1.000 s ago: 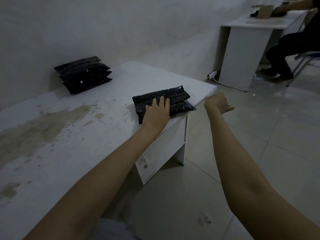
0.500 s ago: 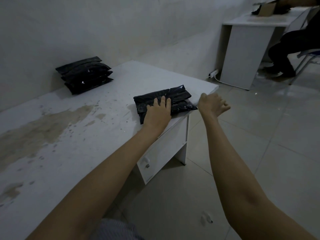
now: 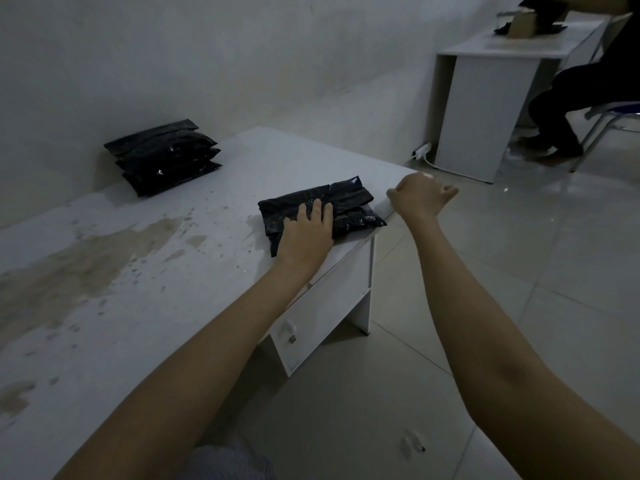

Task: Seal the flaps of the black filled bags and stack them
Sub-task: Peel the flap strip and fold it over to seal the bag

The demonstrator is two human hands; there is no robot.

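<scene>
Left hand: your left hand (image 3: 306, 233) lies flat, fingers straight and a little spread, pressing down on the near part of the black bag (image 3: 322, 213) at mid-frame.
Right hand: your right hand (image 3: 420, 199) hangs in the air just right of the bag, off the surface's far corner, fingers curled in loosely; something pale shows at its top, but I cannot tell if you are pinching anything.
Black bag: it lies near the right edge of the surface (image 3: 121, 271), one corner poking over that edge, the plastic wrinkled and glossy.
Stack: four black bags (image 3: 162, 157) piled flat against the wall (image 3: 242, 64) in the upper left of the frame, well apart from the one under your palm.
Surface: white, with a wide brown stain across its left half and speckles toward the middle; a drawer front with a small knob (image 3: 289, 329) sits below its right edge.
Floor: pale glossy tiles (image 3: 519, 306) fill the right side of the frame.
Upper right: a second white desk (image 3: 485, 109) stands by the wall, with a brown box (image 3: 523, 24) on it; a seated person in dark trousers (image 3: 568, 109) sits beside it on a metal-legged chair (image 3: 613, 116).
Wall foot: a white power strip (image 3: 422, 150) lies on the floor between the two desks.
</scene>
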